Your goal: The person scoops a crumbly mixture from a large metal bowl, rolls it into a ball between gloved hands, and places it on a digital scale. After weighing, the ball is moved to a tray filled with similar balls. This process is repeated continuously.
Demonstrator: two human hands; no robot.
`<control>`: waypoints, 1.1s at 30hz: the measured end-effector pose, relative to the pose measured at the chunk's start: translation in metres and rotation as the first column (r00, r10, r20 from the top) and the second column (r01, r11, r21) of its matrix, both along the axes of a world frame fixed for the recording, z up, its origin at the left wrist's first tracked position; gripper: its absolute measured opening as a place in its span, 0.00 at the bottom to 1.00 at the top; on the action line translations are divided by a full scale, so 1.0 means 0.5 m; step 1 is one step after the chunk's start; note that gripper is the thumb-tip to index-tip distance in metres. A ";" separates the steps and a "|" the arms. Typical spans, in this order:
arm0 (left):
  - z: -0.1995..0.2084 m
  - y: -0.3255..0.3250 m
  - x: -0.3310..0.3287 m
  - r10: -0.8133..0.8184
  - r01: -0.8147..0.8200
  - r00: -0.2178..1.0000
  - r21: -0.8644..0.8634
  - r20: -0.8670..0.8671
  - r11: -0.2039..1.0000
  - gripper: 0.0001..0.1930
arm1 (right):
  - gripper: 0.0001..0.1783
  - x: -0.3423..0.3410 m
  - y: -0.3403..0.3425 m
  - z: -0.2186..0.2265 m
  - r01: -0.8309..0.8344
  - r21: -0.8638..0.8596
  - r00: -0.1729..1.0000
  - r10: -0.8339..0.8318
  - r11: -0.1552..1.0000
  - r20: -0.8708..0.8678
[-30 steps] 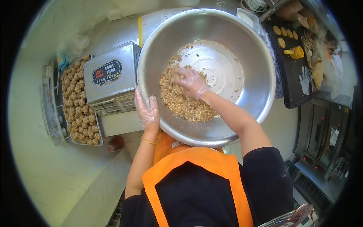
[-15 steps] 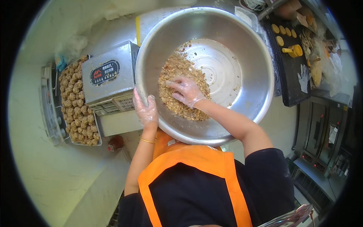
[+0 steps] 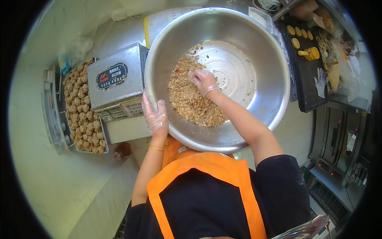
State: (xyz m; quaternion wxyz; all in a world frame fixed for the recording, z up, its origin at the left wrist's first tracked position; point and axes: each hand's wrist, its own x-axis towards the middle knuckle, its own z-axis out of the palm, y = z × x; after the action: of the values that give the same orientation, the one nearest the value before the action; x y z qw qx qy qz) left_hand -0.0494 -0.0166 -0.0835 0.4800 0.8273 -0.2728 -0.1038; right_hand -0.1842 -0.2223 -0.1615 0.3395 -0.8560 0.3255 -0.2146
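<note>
A wide steel basin (image 3: 270,83) sits in front of me, with a loose, crumbly brown nut mixture (image 3: 195,105) heaped on the left of its floor. In a clear plastic glove, my left hand (image 3: 156,116) grips the basin's near-left rim, its thumb on the inner side. My right hand (image 3: 205,81), gloved too, is down at the heap's upper right edge. Its fingers are curled into the mixture and closed around some of it; the fingertips are partly hidden.
Left of the basin stands a metal box (image 3: 115,77) with a dark label. Beyond it lies a tray of round nut balls (image 3: 81,107). At right, a black tray (image 3: 304,85) carries flat round cakes (image 3: 295,43), a yellow cup with a handle (image 3: 310,53) and a clear glove (image 3: 320,83).
My right hand has moved up and right over the heap, its fingers going from spread to curled. Some of the mixture has shifted toward the lower right. The left hand keeps its hold.
</note>
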 end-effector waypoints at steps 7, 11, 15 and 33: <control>-0.002 0.003 0.002 0.000 -0.001 0.999 0.021 0.033 1.000 0.35 | 0.10 0.066 -0.078 0.010 0.107 0.007 0.982 -0.104 0.994 -0.155; -0.002 -0.005 0.005 -0.020 0.020 1.000 0.022 0.021 1.000 0.35 | 0.14 0.097 -0.129 -0.091 0.011 -0.105 0.990 0.004 0.994 0.141; -0.005 0.003 0.005 0.017 -0.017 1.000 0.027 -0.001 0.999 0.35 | 0.21 0.045 -0.004 -0.002 -0.311 0.019 0.899 0.301 0.950 -0.320; -0.003 0.004 0.002 0.015 -0.015 0.999 0.016 -0.034 1.000 0.36 | 0.29 0.060 0.019 0.033 0.139 0.358 0.963 -0.042 0.923 -0.266</control>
State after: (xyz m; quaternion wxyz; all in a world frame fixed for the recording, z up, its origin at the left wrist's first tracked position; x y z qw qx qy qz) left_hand -0.0485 -0.0148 -0.0850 0.4790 0.8311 -0.2575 -0.1165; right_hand -0.1540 -0.2129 -0.1450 0.4414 -0.7799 0.4406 -0.0535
